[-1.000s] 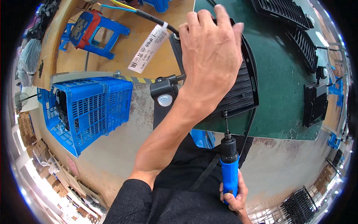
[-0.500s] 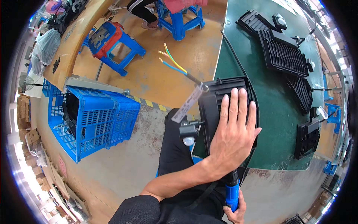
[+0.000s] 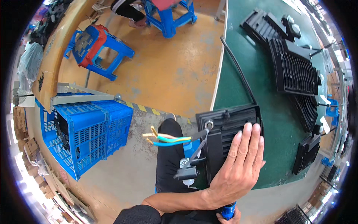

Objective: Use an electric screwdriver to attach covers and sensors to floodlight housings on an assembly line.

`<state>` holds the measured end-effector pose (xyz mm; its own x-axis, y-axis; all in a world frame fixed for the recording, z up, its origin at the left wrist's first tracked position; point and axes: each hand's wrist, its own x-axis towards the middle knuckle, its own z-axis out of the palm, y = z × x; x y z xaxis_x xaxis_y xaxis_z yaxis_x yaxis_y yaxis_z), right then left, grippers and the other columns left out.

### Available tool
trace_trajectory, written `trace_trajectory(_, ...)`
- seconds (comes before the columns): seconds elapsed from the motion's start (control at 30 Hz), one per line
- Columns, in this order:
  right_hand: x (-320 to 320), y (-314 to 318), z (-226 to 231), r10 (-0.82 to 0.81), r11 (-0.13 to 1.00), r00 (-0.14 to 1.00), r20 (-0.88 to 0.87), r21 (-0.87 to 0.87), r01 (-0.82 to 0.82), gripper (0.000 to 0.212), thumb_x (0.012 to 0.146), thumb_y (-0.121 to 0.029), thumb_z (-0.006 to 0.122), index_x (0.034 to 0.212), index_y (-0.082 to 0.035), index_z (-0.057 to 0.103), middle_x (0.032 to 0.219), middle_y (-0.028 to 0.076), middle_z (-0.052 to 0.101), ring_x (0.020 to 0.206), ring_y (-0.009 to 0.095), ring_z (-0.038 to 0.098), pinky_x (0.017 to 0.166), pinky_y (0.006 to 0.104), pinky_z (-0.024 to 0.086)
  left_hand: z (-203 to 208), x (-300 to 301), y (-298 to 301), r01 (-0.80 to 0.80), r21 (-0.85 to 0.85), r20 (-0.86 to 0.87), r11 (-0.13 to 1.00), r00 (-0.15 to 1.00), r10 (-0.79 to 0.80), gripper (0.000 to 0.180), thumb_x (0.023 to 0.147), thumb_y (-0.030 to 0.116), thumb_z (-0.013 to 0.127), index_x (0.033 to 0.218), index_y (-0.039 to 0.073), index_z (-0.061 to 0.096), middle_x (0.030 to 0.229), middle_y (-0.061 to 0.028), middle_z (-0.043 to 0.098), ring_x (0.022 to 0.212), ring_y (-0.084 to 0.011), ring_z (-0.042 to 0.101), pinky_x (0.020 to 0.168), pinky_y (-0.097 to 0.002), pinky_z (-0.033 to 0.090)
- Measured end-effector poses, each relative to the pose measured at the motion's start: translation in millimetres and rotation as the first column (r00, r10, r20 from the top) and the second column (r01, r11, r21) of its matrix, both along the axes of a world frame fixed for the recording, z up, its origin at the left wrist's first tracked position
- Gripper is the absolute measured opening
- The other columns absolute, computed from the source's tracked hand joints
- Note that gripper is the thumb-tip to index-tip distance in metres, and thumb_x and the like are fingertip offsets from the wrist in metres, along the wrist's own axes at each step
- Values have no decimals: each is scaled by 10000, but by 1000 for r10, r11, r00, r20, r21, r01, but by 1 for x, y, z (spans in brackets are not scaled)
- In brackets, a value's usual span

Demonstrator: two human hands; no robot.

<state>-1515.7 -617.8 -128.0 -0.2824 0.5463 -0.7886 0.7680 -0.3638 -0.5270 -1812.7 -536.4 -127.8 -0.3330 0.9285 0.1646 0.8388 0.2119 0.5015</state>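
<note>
My left hand (image 3: 238,164) lies flat, fingers stretched, on the ribbed back of a black floodlight housing (image 3: 233,131) at the edge of the green table. From a cable gland (image 3: 209,124) on the housing, stripped wires (image 3: 172,139) in several colours point left, with a pale tag (image 3: 197,152) hanging there edge-on. A small motion sensor (image 3: 186,174) with a white dome juts from the housing's left side. Below, my right hand (image 3: 234,218) is wrapped round a blue power screwdriver (image 3: 228,211). My left wrist hides the tool's tip.
Several more black floodlights (image 3: 295,66) lie along the right side of the green table (image 3: 244,87). A black cable (image 3: 238,63) runs over its left part. At left stands a blue crate (image 3: 93,130) holding dark parts. Blue stools (image 3: 108,56) and a person's leg (image 3: 130,12) are beyond.
The view has shifted, so the housing and both hands sit lower in it. My left hand stays flat on the ribs. The tag has turned edge-on, and less of the screwdriver shows.
</note>
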Motion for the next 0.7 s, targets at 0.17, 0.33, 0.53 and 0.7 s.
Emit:
trace_trajectory(0.17,18,6,-4,175,984,983,-52,29,-173,460,698,-159,915,1020,-23,615,800,41,671,704,137,631,676,319,531,5,-8,3,-28,124,85,992,996,17,475,908,139,643,1309,-111,605,1450,-346,529,1391,-493,491,1173,-543,396)
trace_trajectory(0.33,2,3,11,-8,999,993,-116,-42,4,460,701,-171,912,1030,-17,631,823,71,693,721,168,667,692,345,546,-4,6,7,-14,75,34,997,999,12,526,886,164,666,1320,-124,595,1509,-356,456,1437,-495,425,1206,-558,341)
trace_trajectory(0.53,0,-4,13,64,995,998,13,77,-65,519,779,-224,886,1191,-54,621,929,99,664,822,218,625,794,381,532,7,19,-5,-47,52,101,998,994,42,604,847,235,729,1325,-110,598,1513,-329,463,1408,-494,437,1175,-566,367)
trace_trajectory(0.7,37,-20,-39,130,954,990,-49,277,-111,561,689,-258,923,1127,-24,663,951,152,755,834,238,737,772,407,568,10,14,-3,-4,-16,30,1000,1000,5,595,867,298,711,1319,-81,627,1507,-260,511,1384,-467,474,1145,-531,408)
